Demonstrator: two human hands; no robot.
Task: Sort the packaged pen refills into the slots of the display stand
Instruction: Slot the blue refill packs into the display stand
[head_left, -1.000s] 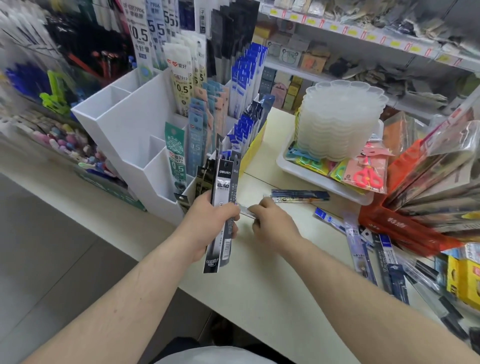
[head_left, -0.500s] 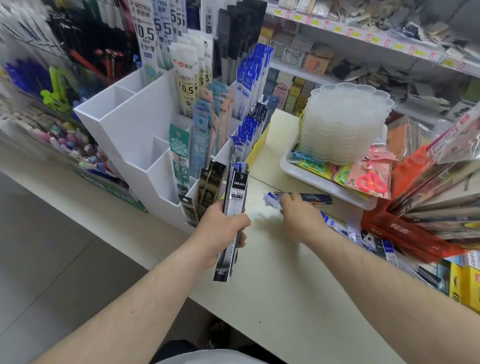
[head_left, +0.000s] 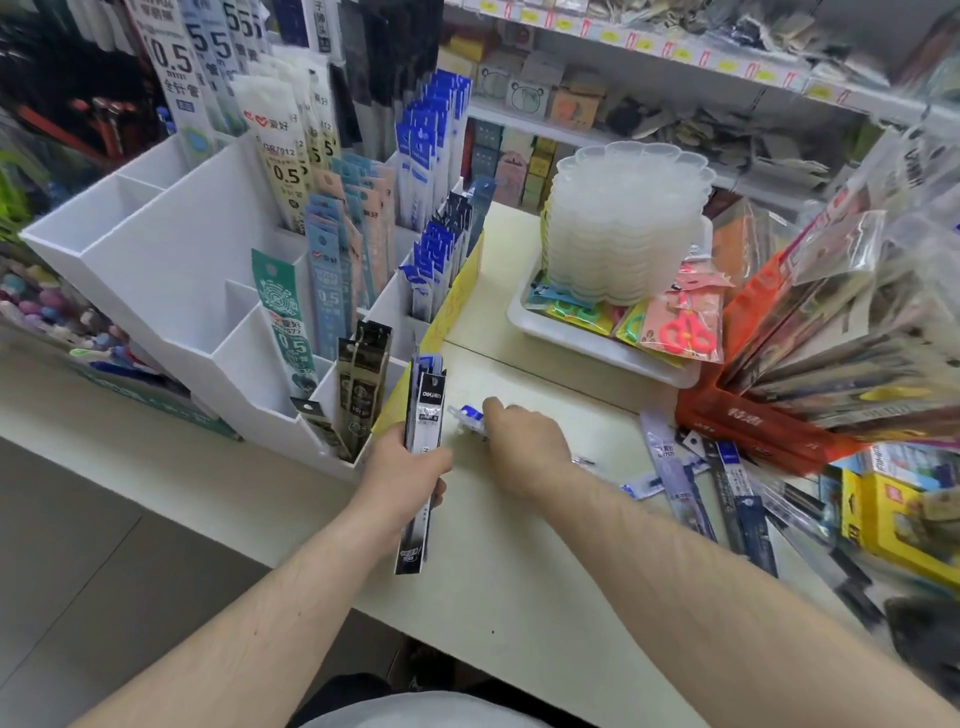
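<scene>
Right now the left hand (head_left: 402, 475) is wrapped around a small stack of black refill packs (head_left: 422, 457), thumb over the front, gripping them about halfway down so both ends stick out. Just beside it, the right hand (head_left: 524, 449) is curled over a blue-and-white refill pack (head_left: 467, 415) lying on the counter (head_left: 519, 571), apparently pinching it, though the fingertips are hidden.

These packs look light, thin and slick, flexible along their length; held mid-body they should stay straight enough to drop end-first into a slot. A pinch near the stiffer header card would suit the loose one.

More loose packs (head_left: 696, 488) lie scattered further right. The white display stand (head_left: 171, 270) sits directly behind the left hand, several front slots partly filled.

Readable print: "deli" on the top black pack, "0.5" and "GR7912" on tall packs in the stand.
</scene>
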